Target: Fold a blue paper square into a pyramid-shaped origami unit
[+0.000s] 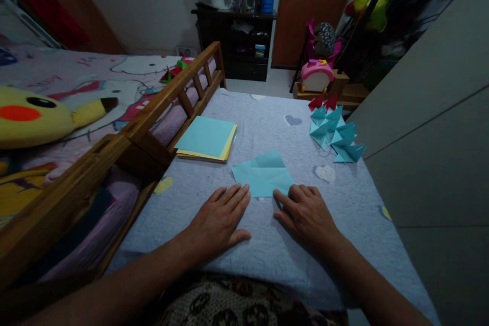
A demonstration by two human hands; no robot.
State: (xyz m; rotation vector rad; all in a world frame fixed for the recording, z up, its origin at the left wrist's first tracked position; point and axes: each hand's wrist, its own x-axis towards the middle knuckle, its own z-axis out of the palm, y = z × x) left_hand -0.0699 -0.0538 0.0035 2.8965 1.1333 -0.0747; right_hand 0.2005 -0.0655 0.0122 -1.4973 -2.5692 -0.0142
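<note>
A folded sheet of light blue origami paper (262,173) lies on the cloth-covered surface in front of me, with crease lines across it. Its near edge runs straight between my two hands. My left hand (223,216) rests flat, fingers stretched, the fingertips on the paper's near left corner. At the near right part of the edge, my right hand (303,211) touches the paper with its index fingertip; the thumb is apart from it and the other fingers are bent. Beyond my left hand sits a stack of square paper (208,135), light blue on top and yellow below.
Several folded blue paper pieces (336,132) stand at the far right, with red folded paper (323,102) behind them. A wooden bed rail (175,89) borders the left side. A yellow plush toy (49,117) lies on the bed. A pale cabinet (431,127) is on the right.
</note>
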